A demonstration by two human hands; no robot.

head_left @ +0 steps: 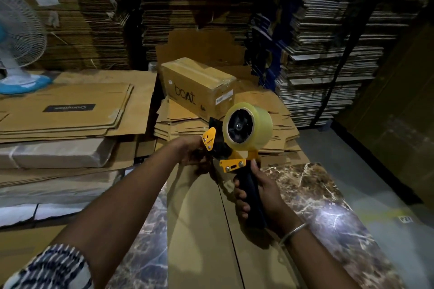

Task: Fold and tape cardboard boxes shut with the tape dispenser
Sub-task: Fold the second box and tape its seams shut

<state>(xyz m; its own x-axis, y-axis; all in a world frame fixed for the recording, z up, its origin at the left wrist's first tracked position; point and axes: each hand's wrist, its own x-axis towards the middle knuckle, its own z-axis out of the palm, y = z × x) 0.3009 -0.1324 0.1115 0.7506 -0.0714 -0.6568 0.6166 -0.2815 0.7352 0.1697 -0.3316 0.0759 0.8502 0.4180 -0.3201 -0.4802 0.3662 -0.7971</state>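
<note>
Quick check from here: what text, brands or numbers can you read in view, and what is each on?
"boAt": side of the taped cardboard box.
"Crompton", upside down: dark label on the flattened carton.
White sticker on the box: too small to read.
Yellow plate on the tape dispenser: print blurred.
Floor tag: blurred.

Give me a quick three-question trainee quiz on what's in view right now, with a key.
1. True or false: the right hand grips the dispenser by its black handle.
2. Where is the left hand? A) flat on the box B) at the dispenser's front end C) on the fan
3. Fill in: the closed box behind the dispenser reads ____.

Key: 1 true; 2 B; 3 boAt.
</note>
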